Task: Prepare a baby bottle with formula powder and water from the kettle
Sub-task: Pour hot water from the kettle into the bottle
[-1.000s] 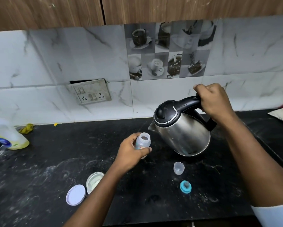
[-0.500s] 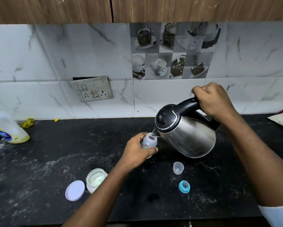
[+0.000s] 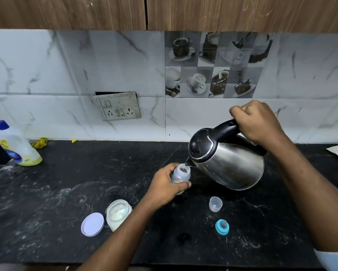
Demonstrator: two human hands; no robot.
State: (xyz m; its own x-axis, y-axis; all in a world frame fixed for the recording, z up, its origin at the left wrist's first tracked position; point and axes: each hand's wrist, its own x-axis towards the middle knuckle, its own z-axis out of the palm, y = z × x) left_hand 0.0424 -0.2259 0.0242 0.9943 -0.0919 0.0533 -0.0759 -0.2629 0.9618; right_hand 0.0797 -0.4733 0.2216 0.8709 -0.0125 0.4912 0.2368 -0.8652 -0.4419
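Kettle [image 3: 230, 163] spout seemingly touching bottle [image 3: 181, 174]

1. No text, brand or number can be read anywhere.
2. An orange-red print is seen on the baby bottle [image 3: 181, 176], but it is partly covered by the left hand [image 3: 165, 187] and too small to be made out.
3. A blue label is carried by the detergent bottle [image 3: 15, 146] near the surface's far left edge; its lettering is blurred.
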